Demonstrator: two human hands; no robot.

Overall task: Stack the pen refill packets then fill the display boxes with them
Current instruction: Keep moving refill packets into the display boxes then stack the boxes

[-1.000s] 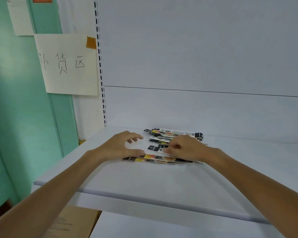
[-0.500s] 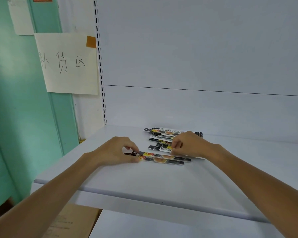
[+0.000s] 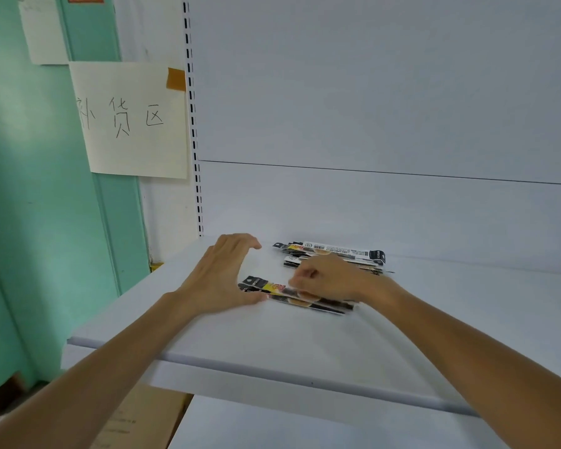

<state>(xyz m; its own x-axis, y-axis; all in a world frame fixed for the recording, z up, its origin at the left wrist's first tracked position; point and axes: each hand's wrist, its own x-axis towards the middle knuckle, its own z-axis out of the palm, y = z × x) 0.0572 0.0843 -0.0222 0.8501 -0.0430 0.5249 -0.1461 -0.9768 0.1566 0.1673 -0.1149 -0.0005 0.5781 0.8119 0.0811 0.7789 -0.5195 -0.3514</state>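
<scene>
A small stack of pen refill packets (image 3: 308, 298), long and narrow with black and yellow print, lies on the white shelf (image 3: 272, 338). My left hand (image 3: 222, 275) rests at the stack's left end, thumb against it, fingers spread and raised toward the back. My right hand (image 3: 329, 277) lies over the stack's middle with curled fingers that pinch the top packet. Behind my right hand lie more loose packets (image 3: 331, 252), partly hidden by it. No display box is in view.
The shelf's white back panel (image 3: 370, 205) rises just behind the packets. A slotted upright (image 3: 193, 131) and a paper sign (image 3: 130, 119) stand at the left, beside a green door (image 3: 30, 205). A cardboard box (image 3: 133, 422) sits below the shelf's front edge.
The near packets have been gathered into a tighter stack. My left hand's fingers have lifted and spread open at the stack's left end. My right hand has come forward from the loose packets onto the stack.
</scene>
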